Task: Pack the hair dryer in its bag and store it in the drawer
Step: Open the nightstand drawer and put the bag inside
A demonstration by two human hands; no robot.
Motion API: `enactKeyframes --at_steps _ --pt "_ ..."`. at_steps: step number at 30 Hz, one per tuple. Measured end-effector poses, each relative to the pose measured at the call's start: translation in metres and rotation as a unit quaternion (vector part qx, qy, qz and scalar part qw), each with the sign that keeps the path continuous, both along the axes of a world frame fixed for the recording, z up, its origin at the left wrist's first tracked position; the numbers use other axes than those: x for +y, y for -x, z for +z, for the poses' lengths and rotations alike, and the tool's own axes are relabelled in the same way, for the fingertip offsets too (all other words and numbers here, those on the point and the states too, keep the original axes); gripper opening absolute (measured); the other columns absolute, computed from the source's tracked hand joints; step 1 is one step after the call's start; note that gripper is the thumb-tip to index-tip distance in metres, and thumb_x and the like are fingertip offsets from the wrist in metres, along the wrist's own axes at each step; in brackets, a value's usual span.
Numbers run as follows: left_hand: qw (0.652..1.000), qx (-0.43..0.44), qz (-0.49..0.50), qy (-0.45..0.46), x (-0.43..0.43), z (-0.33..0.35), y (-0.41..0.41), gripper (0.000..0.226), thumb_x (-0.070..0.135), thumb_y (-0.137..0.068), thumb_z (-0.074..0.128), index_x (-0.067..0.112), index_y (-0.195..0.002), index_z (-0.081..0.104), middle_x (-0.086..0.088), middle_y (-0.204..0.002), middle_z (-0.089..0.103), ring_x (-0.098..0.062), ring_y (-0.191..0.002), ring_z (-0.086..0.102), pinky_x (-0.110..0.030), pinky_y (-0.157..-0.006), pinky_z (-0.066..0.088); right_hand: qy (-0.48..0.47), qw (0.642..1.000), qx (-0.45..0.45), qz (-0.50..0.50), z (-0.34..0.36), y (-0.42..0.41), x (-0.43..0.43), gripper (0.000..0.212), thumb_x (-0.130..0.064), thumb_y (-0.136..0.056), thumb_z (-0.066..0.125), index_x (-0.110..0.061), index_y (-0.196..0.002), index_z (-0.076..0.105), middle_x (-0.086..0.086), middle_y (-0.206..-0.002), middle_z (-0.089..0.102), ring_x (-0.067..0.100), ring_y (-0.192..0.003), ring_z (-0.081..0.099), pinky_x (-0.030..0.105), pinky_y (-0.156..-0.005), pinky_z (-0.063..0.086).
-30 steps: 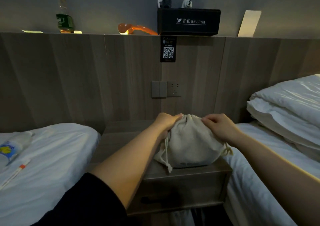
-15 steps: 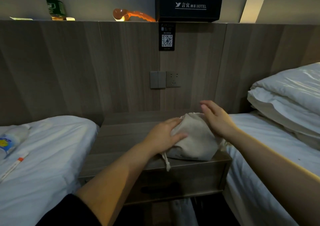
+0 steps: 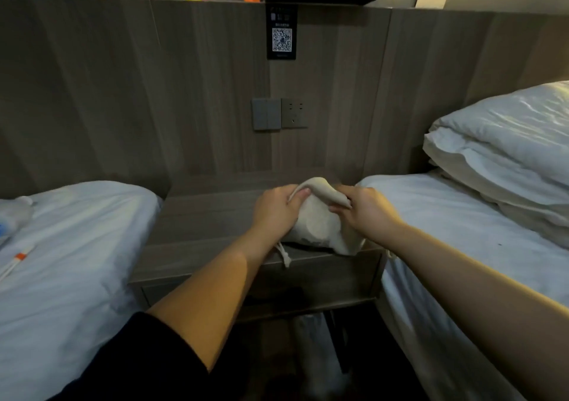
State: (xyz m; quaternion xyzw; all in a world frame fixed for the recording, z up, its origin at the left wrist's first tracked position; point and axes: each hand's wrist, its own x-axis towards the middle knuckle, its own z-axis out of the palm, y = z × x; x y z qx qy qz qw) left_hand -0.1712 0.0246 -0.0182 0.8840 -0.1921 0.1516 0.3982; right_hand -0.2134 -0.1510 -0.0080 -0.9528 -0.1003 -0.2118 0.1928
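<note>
Now our left hand (image 3: 274,213) and right hand (image 3: 366,213) clamp their fingers (image 3: 286,189) on the top fold of the bag (image 3: 317,225), which rests on the bench (image 3: 209,216) beneath them, and we judge a hard tug could slide it off the near edge.

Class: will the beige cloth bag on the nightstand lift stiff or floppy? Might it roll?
Probably floppy: the beige cloth drawstring bag folds where left hand and right hand pinch it. Unlikely to roll: it slumps on the wooden nightstand.
</note>
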Motion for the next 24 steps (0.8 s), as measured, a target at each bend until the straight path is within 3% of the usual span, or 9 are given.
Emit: enactKeyframes --at_steps 2,4,6,8,11,14,17,21,24 --pt "0.998 0.025 -0.022 0.044 -0.002 -0.001 0.007 0.026 0.037 -0.093 0.050 0.022 -0.099 0.070 -0.002 -0.091 0.071 -0.020 -0.088 0.062 -0.033 -0.075 0.047 -0.026 0.999 -0.038 -0.005 -0.005 0.010 -0.001 0.030 -0.025 -0.088 0.057 -0.022 -0.118 0.064 0.009 -0.107 0.070 0.029 -0.097 0.063 0.023 -0.073 0.037" --pt "0.993 0.044 -0.051 0.095 -0.005 -0.003 0.017 0.023 0.032 -0.091 0.055 0.021 -0.105 0.069 0.004 -0.098 0.069 -0.014 -0.094 0.061 -0.022 -0.076 0.046 -0.056 0.996 -0.072 -0.015 -0.009 0.020 -0.003 0.031 -0.021 -0.087 0.058 -0.021 -0.117 0.065 0.012 -0.110 0.070 0.031 -0.099 0.063 0.023 -0.074 0.039" --pt "0.988 0.042 -0.076 0.130 -0.005 -0.005 0.026 0.026 0.031 -0.091 0.057 0.020 -0.113 0.065 0.010 -0.103 0.064 -0.006 -0.097 0.059 -0.006 -0.073 0.041 -0.087 0.992 -0.080 -0.032 -0.011 0.028 -0.008 0.029 -0.019 -0.086 0.059 -0.019 -0.113 0.068 0.014 -0.105 0.071 0.033 -0.098 0.064 0.028 -0.075 0.043" --pt "0.988 0.029 -0.086 0.126 -0.002 -0.013 0.036 0.029 0.031 -0.093 0.054 0.020 -0.118 0.061 0.009 -0.106 0.064 -0.004 -0.095 0.059 -0.008 -0.074 0.042 -0.125 0.989 -0.063 -0.058 -0.008 0.035 -0.014 0.021 -0.019 -0.084 0.062 -0.014 -0.103 0.070 0.012 -0.092 0.071 0.031 -0.092 0.064 0.028 -0.069 0.040" --pt "0.999 -0.014 -0.030 0.001 0.018 -0.041 0.045 0.033 0.026 -0.095 0.049 0.014 -0.125 0.057 -0.005 -0.118 0.064 -0.020 -0.107 0.058 -0.025 -0.085 0.041 -0.192 0.974 -0.044 -0.113 -0.002 0.044 -0.029 0.019 -0.022 -0.083 0.064 -0.008 -0.095 0.070 0.014 -0.086 0.069 0.032 -0.088 0.063 0.034 -0.071 0.045" --pt "0.995 -0.048 0.043 -0.069 0.038 -0.077 0.060 0.029 0.019 -0.093 0.050 0.015 -0.121 0.058 -0.006 -0.109 0.065 -0.022 -0.098 0.059 -0.028 -0.081 0.043 -0.258 0.953 -0.030 -0.157 -0.006 0.050 -0.042 0.020 -0.023 -0.084 0.063 -0.008 -0.095 0.070 0.011 -0.086 0.066 0.032 -0.091 0.063 0.035 -0.074 0.045" --pt "0.989 0.068 0.032 -0.127 0.039 -0.105 0.067 0.026 0.022 -0.092 0.049 0.018 -0.114 0.062 -0.009 -0.107 0.068 -0.028 -0.098 0.062 -0.033 -0.081 0.048 -0.336 0.925 -0.001 -0.179 -0.018 0.057 -0.045 0.013 -0.022 -0.083 0.064 -0.011 -0.087 0.068 0.011 -0.084 0.065 0.032 -0.090 0.065 0.042 -0.078 0.051" --pt "0.924 0.189 -0.060 -0.326 0.043 -0.142 0.072 0.057 0.028 -0.089 0.054 0.018 -0.142 0.036 -0.012 -0.140 0.047 -0.030 -0.125 0.044 -0.031 -0.102 0.035 -0.431 0.883 0.022 -0.183 -0.034 0.067 -0.038 0.010 -0.023 -0.084 0.064 -0.013 -0.084 0.065 0.010 -0.087 0.067 0.031 -0.092 0.066 0.045 -0.083 0.054" --pt "0.930 0.206 -0.047 -0.301 0.049 -0.149 0.070 0.062 0.028 -0.086 0.057 0.020 -0.143 0.032 -0.013 -0.141 0.044 -0.030 -0.127 0.041 -0.032 -0.103 0.034 -0.476 0.861 0.027 -0.180 -0.044 0.073 -0.034 0.011 -0.022 -0.084 0.064 -0.012 -0.087 0.066 0.012 -0.091 0.068 0.031 -0.094 0.066 0.047 -0.087 0.054"
